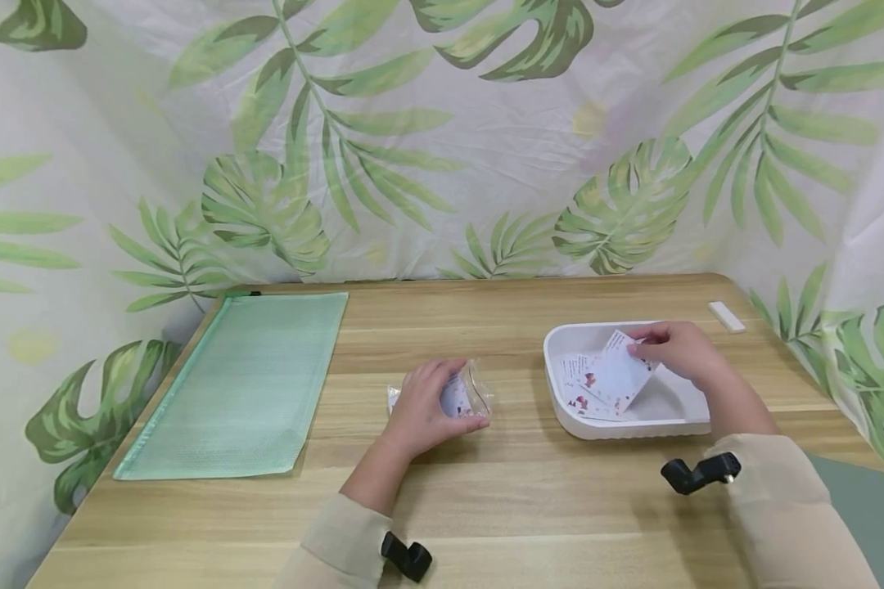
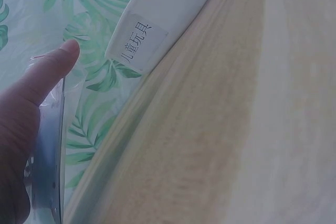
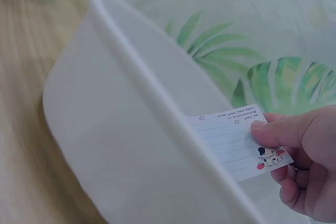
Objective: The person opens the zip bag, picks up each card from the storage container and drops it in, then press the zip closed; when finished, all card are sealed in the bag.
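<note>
My left hand (image 1: 421,413) grips a clear plastic bag (image 1: 479,391) of printed cards on the table, left of a white tub. In the left wrist view the thumb (image 2: 50,72) lies along the bag's edge; the other fingers are mostly hidden. Above the tub (image 1: 597,429), my right hand (image 1: 681,353) pinches a white card (image 1: 624,372) by its edge between thumb and fingers. The right wrist view shows lines, small print and a spotted cartoon animal on this card (image 3: 226,142). More printed cards (image 1: 576,378) lie in the tub's left part.
A green mesh zip pouch (image 1: 236,384) lies flat at the table's left. At the back right is a small white bar (image 1: 727,317). A label (image 2: 139,40) is stuck on the tub's side. Leaf-patterned cloth (image 1: 486,147) hangs behind the wooden table (image 1: 516,507).
</note>
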A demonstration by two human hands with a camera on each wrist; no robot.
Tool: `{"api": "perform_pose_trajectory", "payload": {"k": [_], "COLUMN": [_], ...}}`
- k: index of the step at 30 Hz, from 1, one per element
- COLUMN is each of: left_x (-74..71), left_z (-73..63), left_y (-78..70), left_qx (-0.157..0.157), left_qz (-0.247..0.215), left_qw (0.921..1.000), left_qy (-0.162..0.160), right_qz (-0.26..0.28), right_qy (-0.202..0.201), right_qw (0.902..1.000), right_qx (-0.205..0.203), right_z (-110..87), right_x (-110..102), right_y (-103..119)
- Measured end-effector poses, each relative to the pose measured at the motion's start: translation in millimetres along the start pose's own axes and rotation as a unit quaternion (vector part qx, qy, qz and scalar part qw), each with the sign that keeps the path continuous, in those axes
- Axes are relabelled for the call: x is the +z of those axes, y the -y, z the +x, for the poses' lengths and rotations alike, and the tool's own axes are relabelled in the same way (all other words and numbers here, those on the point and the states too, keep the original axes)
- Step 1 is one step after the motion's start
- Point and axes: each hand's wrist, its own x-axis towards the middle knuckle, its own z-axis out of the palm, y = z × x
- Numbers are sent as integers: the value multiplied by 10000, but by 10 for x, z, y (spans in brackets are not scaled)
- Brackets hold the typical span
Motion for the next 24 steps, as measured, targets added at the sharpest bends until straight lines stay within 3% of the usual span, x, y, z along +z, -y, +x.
{"api": "perform_pose_trajectory", "payload": {"k": [8,18,24], "left_x": [-16,-15,-14], "left_z": [0,-4,-3], "left_y": [-7,-7,-22], "left_qx": [-87,-87,-74], "left_qz": [-32,14,22], "left_qw": [9999,9999,10000], "left_qy": [58,57,52], "right_qz": [1025,2273,2559], "right_qy": [-388,-879,-1207], "right_qw": [9940,9666,9555], "right_qx": [-40,-795,-837], "right_z": [-178,-333,-396], "right_x": [21,239,333], "right_y": [90,286,425]}}
